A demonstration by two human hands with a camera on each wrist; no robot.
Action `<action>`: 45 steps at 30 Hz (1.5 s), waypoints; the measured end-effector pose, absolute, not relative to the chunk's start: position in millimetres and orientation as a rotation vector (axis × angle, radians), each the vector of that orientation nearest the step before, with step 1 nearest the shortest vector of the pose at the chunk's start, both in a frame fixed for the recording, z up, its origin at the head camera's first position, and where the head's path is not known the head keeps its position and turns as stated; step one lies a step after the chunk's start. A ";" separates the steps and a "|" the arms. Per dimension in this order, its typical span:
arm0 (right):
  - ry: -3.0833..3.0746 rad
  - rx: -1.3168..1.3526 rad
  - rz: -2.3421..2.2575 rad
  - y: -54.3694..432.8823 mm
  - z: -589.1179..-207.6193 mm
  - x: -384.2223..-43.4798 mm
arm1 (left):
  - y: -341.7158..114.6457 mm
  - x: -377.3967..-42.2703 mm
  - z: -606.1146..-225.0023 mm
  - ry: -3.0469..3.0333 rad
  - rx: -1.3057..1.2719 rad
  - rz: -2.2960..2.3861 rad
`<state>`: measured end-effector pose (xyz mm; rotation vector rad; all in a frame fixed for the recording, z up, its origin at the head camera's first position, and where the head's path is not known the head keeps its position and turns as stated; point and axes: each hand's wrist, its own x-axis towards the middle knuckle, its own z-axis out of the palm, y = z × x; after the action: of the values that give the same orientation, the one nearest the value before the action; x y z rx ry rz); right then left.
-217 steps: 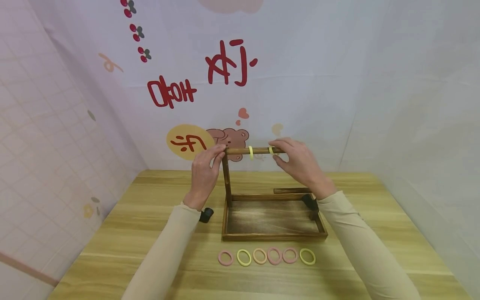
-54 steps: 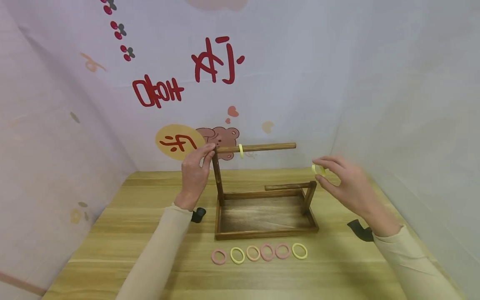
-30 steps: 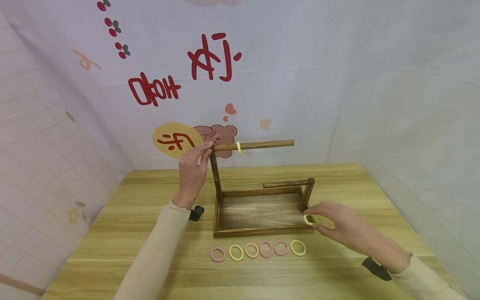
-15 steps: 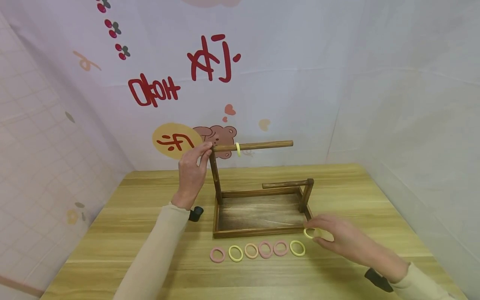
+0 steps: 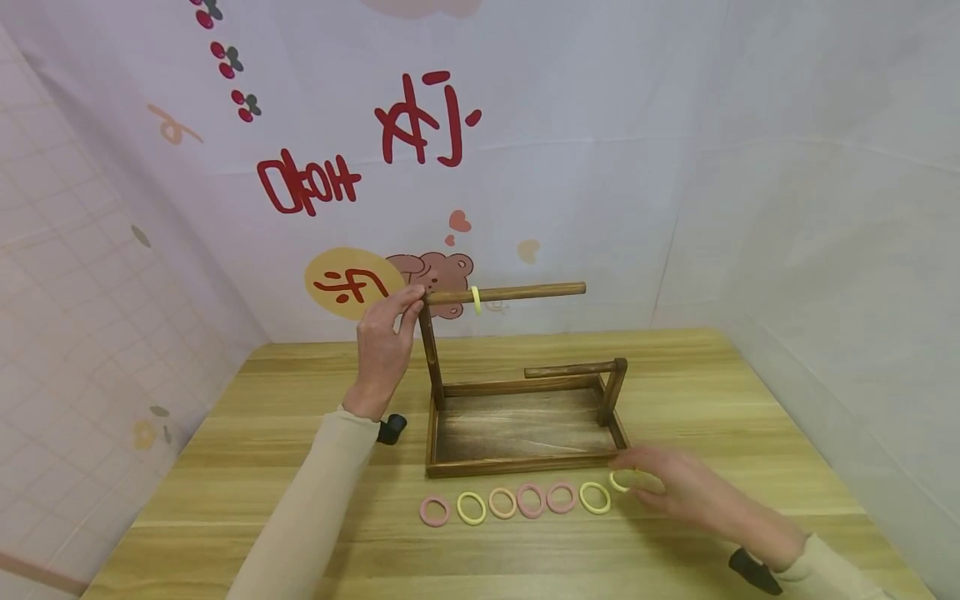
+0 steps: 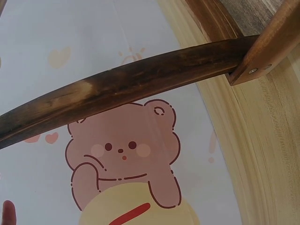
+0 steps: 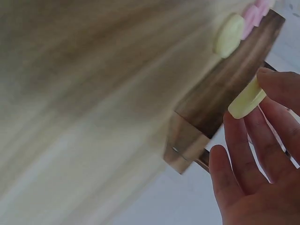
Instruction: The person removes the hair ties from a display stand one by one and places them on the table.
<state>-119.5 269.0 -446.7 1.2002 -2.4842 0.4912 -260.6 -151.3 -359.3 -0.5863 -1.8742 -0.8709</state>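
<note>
A dark wooden stand [image 5: 517, 464] with a shallow tray base carries a tall post with a long upper bar [image 5: 536, 292] and a short lower bar [image 5: 570, 369]. My left hand [image 5: 382, 346] pinches the stand's top left corner, where post and upper bar meet. One yellow ring [image 5: 476, 299] hangs on that bar. Between thumb and fingers my right hand [image 5: 690, 492] pinches another yellow ring [image 7: 248, 99], low by the tray's front right corner. To its left a row of rings lies on the table, ending in a yellow ring [image 5: 595, 497].
Also in the row are pink rings [image 5: 435, 511], a peach ring [image 5: 502, 502] and one more yellow ring [image 5: 471, 507]. The wood-grain table [image 5: 300, 433] ends at a printed white backdrop [image 5: 600, 167], with white side walls close by.
My right hand has drawn a yellow ring off the upper bar's free end and brought it down to the right end of the row. The left hand stays at the stand's top corner.
</note>
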 end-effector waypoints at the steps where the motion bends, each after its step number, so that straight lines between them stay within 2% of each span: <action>1: -2.483 1.211 0.490 269.8 -449.7 -120.3 | -151.3 -260.7 -359.3 -1.874 -0.586 -0.870; 11: -2.594 1.212 0.501 273.8 -466.1 -123.9 | -151.9 -260.1 -358.6 -1.882 -0.588 -0.871; 23: -2.631 1.192 0.502 274.0 -468.0 -122.6 | -152.8 -262.3 -359.1 -1.865 -0.588 -0.878; 40: -2.557 1.070 0.683 258.7 -438.7 -122.9 | -152.7 -261.0 -358.9 -1.872 -0.586 -0.868; 45: -2.470 1.111 0.758 249.2 -430.2 -128.2 | -151.5 -260.9 -359.9 -1.871 -0.592 -0.864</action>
<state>-128.2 249.2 -430.2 1.1109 -2.4703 0.7584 -260.9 -151.5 -359.9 -0.5918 -1.8712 -0.8641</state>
